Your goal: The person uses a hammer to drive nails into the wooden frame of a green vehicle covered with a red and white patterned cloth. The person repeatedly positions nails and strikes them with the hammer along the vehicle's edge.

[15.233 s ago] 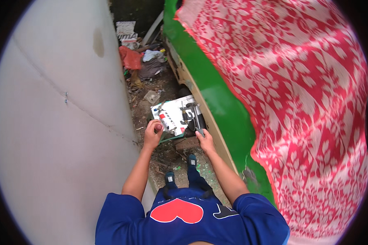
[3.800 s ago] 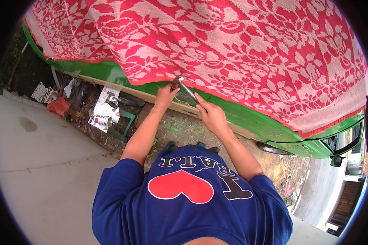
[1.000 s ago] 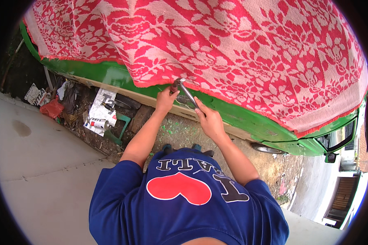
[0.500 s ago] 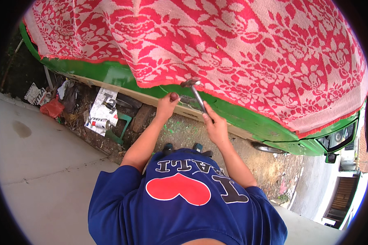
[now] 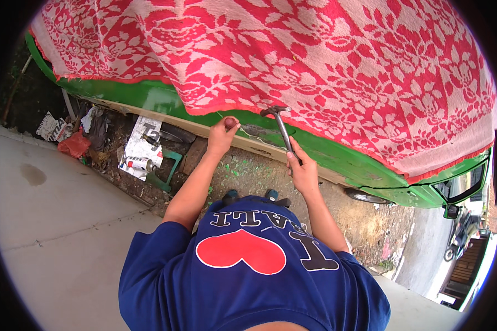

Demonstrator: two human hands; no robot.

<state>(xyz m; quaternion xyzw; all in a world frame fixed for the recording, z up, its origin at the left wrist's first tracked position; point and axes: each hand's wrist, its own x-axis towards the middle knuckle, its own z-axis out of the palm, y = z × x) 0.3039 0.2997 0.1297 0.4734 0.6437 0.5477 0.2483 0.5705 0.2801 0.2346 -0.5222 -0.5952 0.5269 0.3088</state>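
My left hand is closed round a tool with a rounded brown handle end; the rest of that tool is hidden. It is against the lower side of a green car body, where the paint looks scraped and uneven. To its right, my right hand grips the dark handle of a hammer. The hammer's metal head is raised over the lower hem of a red and pink floral cloth draped on the car, apart from the brown handle end.
At left on the ground are a spray can on printed paper, a green frame, a tyre and a red bag. A car wheel and side mirror are at right. Beyond is a motorbike on the road.
The hammer and my right hand have shifted right, away from the brown handle end. My left hand has moved slightly left and up. A motorbike has come into view on the road.
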